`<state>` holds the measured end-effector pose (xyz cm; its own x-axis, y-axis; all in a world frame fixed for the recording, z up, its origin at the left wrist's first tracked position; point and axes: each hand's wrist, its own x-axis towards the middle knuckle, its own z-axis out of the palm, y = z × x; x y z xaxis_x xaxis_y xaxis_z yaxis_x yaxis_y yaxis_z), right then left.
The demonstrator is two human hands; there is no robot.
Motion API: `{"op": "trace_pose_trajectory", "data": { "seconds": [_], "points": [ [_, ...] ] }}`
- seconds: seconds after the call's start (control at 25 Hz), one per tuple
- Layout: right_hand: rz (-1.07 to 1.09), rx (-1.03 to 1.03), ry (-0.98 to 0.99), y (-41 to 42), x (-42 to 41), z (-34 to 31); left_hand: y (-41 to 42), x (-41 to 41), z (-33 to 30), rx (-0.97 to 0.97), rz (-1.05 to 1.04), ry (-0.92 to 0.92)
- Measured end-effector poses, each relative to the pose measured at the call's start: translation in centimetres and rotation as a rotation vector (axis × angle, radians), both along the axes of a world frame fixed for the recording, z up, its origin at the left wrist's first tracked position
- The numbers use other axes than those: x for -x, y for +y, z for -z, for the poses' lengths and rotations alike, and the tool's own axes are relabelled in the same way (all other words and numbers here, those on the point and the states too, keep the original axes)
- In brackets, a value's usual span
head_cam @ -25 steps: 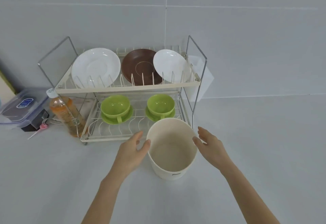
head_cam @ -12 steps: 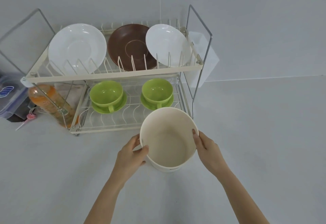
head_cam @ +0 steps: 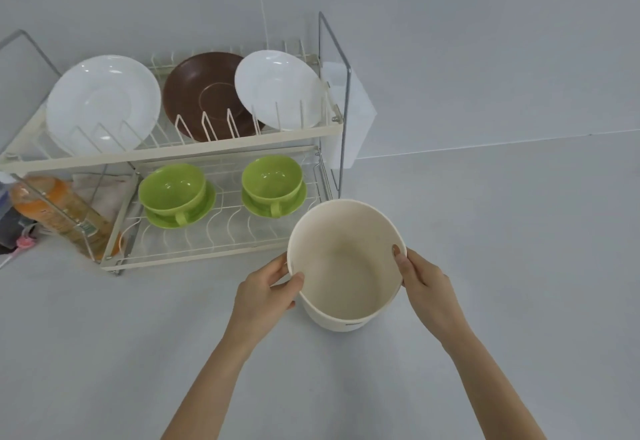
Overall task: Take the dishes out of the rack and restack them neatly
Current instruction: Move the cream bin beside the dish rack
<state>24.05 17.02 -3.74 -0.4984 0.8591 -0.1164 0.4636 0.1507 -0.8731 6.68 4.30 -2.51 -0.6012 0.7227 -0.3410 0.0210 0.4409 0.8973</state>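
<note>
Both hands clamp the cream tub (head_cam: 346, 266) on the worktop (head_cam: 502, 266), left hand (head_cam: 265, 296) and right hand (head_cam: 424, 282) fingers closed on opposite rims; the rack (head_cam: 221, 143) with its dishes stands just beyond, nearer the left.

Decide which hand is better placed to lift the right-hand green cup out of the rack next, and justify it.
Probably the left hand. It grips the tub on the side nearest the rack, just below the green cup. The right hand would have to cross over the tub.

Both bare forearms outstretched, left hand (head_cam: 265, 296) and right hand (head_cam: 425, 282) curled, thumbs forward.
</note>
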Motion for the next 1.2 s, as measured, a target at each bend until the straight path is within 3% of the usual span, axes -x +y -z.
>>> {"op": "trace_pose_trajectory", "data": {
  "seconds": [0.2,0.76,1.2],
  "points": [
    [0.068,0.014,-0.01,4.2,-3.1,0.2,4.8,-2.9,0.0,-0.007,0.058,0.027],
    [0.222,0.073,0.052,17.5,-1.0,1.5,19.0,-4.1,2.0,-0.151,-0.091,0.015],
    [0.205,0.094,0.051,20.2,0.7,2.9,21.5,-2.4,3.6,-0.155,-0.096,0.06]
  ]
}}
